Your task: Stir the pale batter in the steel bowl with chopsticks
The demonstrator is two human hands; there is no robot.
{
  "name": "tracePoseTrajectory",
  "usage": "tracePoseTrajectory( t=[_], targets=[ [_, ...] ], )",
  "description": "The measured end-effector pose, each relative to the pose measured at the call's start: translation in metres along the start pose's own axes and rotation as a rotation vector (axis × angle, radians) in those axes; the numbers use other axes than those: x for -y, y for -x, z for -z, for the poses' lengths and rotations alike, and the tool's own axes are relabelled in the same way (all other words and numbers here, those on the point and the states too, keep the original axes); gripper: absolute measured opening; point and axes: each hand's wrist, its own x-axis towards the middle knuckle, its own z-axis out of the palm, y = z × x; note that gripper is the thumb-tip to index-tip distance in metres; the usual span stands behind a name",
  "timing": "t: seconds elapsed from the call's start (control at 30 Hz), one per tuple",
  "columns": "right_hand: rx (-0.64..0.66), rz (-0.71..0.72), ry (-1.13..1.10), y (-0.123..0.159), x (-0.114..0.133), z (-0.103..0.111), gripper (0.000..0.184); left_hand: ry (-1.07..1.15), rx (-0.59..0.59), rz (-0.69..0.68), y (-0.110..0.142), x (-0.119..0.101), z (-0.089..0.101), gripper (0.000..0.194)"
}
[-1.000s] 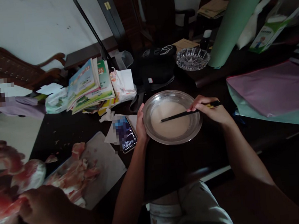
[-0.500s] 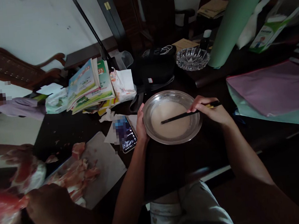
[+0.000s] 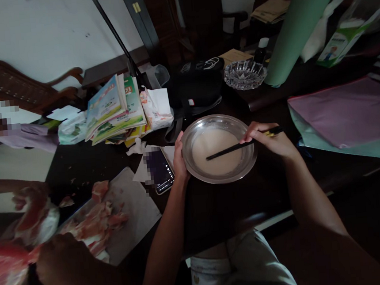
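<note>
In front of me on the dark table stands a shiny metal bowl (image 3: 221,178) with a pale, cloudy liquid (image 3: 221,144) in it. My left hand (image 3: 179,161) grips the bowl's left rim, the thumb on top. Pinched in my right hand (image 3: 266,140) are dark chopsticks (image 3: 227,150) with gold near the upper ends. They slant down to the left, and their tips dip into the liquid. The chopsticks lie so close together that I cannot count them. A phone (image 3: 162,173) with a lit screen lies left of my left hand.
At the left, another person's hands (image 3: 62,262) hold pinkish-red pieces above a sheet (image 3: 129,214) with several scraps. Beyond the bowl are stacked books (image 3: 110,109), a tissue pack (image 3: 157,110), a black bag (image 3: 195,89) and a glass ashtray (image 3: 244,76). A purple folder (image 3: 350,110) lies at the right.
The chopsticks' tips have shifted slightly right and down in the liquid. My left hand and the bowl have stayed put. The phone's screen has darkened, and the other person's hands have moved slightly.
</note>
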Motion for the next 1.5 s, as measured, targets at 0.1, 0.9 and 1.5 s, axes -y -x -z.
tracePoseTrajectory(
  t=[0.1, 0.9, 1.5],
  targets=[
    [-0.078, 0.018, 0.007, -0.003, -0.001, -0.003, 0.031, -0.012, 0.0, -0.004, 0.0, 0.0, -0.001, 0.044],
    [-0.235, 0.017, -0.025, 0.002, -0.003, 0.008, 0.045, -0.03, 0.028, -0.009, 0.001, 0.0, 0.001, 0.047],
    [-0.176, 0.035, -0.07, 0.003, -0.001, 0.006, 0.045, -0.019, 0.022, -0.001, 0.001, 0.0, 0.001, 0.047]
  ],
)
